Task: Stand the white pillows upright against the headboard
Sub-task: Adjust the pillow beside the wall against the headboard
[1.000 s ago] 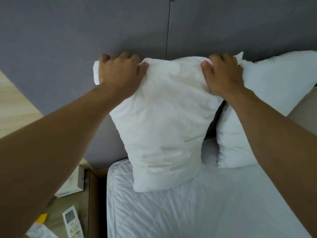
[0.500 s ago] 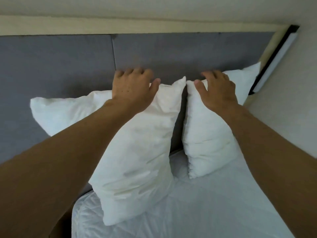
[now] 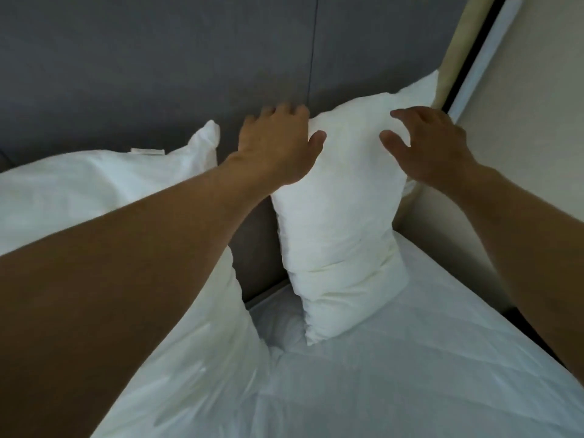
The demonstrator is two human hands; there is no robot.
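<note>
Two white pillows lean on the grey padded headboard point(image 3: 158, 64). The right pillow point(image 3: 341, 222) stands upright near the bed's right corner. My left hand point(image 3: 278, 147) rests on its top left corner, fingers over the top edge and thumb on the front. My right hand point(image 3: 426, 143) hovers over its top right corner with spread fingers; I cannot tell if it touches. The left pillow point(image 3: 88, 191) leans against the headboard under my left forearm, which hides much of it.
The pillows stand on a white quilted mattress point(image 3: 395, 374). A beige wall point(image 3: 537, 121) runs close along the bed's right side, with a dark-framed white panel point(image 3: 486, 49) beside the headboard's end. A narrow dark gap runs between mattress and wall.
My left hand has left the left pillow and moved to the right pillow's top left corner. My right hand has shifted to that pillow's right corner. The view has swung right.
</note>
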